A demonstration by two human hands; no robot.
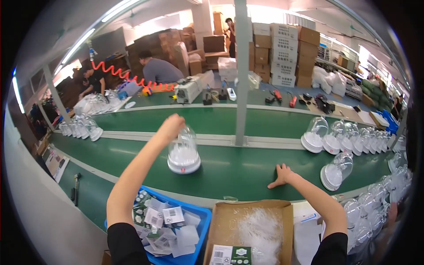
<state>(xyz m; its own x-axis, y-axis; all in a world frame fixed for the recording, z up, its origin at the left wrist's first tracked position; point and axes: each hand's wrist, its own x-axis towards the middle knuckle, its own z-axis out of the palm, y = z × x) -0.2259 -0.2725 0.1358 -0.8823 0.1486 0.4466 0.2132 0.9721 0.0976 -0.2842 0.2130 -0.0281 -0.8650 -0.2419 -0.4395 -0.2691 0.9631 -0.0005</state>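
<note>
Left hand (171,125) closed over the top of a clear dome (183,152), steadying it upright on the green desk (229,170); right hand (281,175), at 3 o'clock, spread flat for support.

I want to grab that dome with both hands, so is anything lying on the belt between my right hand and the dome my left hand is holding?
Nothing visible: only bare green belt lies between the right hand and the dome under the left hand.

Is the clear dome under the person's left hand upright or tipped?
Upright: the dome stands base-down on the green belt, left hand on its top.
</note>
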